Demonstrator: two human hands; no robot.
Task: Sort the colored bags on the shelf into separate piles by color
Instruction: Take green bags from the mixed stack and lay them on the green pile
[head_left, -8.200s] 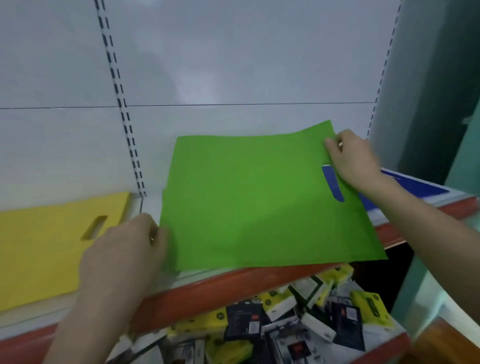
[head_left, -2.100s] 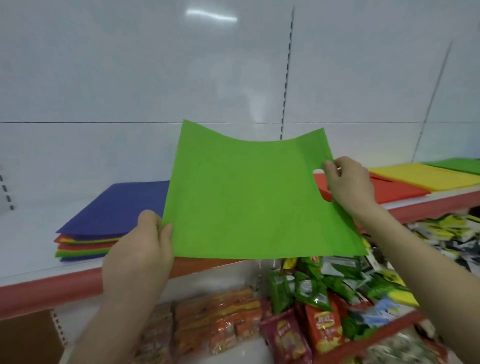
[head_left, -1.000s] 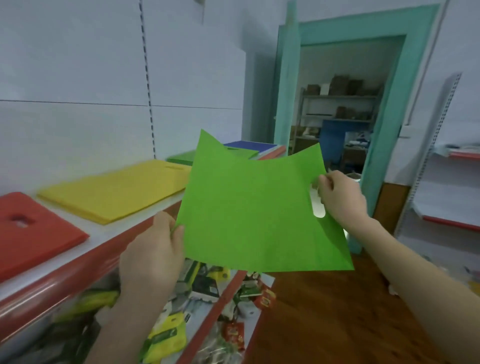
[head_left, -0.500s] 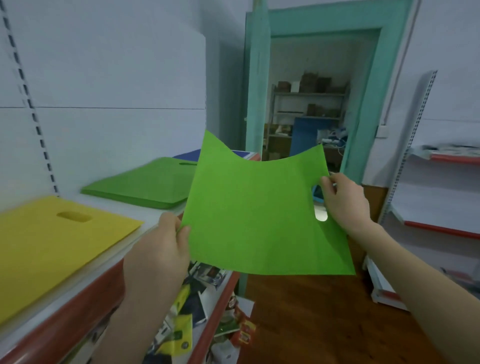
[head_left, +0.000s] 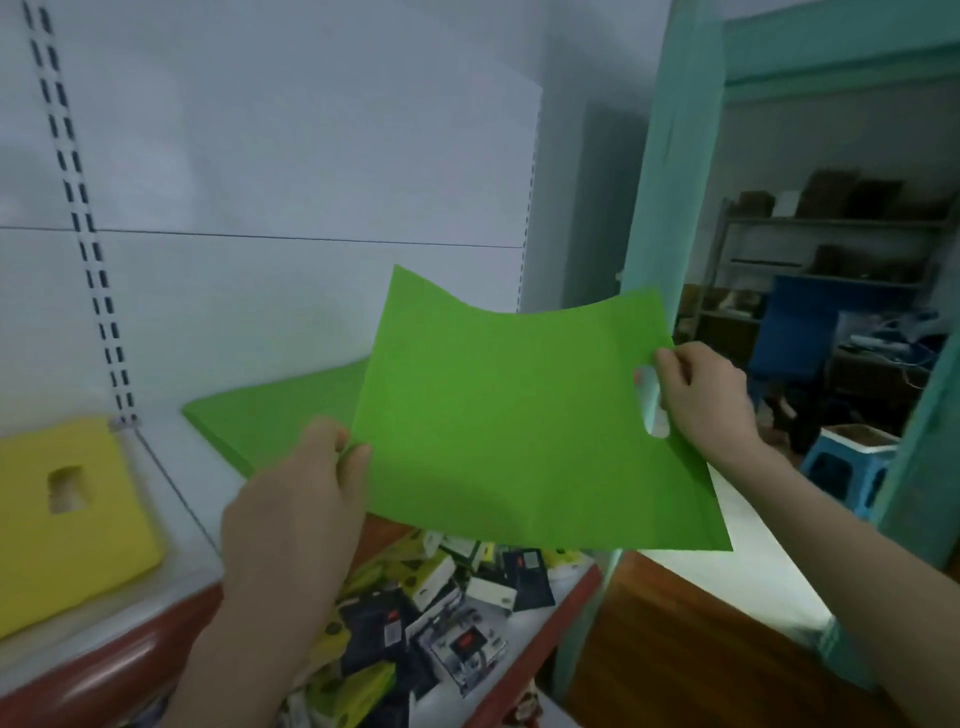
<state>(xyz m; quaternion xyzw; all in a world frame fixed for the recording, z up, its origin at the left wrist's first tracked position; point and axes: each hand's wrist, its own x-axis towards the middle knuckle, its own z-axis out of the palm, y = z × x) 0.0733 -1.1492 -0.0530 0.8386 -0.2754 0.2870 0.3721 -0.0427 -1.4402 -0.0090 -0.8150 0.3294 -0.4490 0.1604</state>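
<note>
I hold a flat green bag (head_left: 514, 431) in the air in front of the shelf. My left hand (head_left: 296, 499) pinches its left edge, and my right hand (head_left: 701, 400) grips its right edge beside the handle cut-out. Behind the bag, a green pile (head_left: 280, 415) lies on the white shelf (head_left: 176, 545), partly hidden by the held bag. A yellow pile (head_left: 62, 514) with a handle hole lies further left on the same shelf.
The shelf has a red front edge (head_left: 114, 675). A lower shelf (head_left: 447, 618) holds several packaged goods. A teal door frame (head_left: 670, 182) stands to the right, with a blue stool (head_left: 847, 467) and a storeroom behind it.
The view has swung back left toward the shelf. The held green bag now hangs over the green pile's right part, and the yellow pile sits further left in view.
</note>
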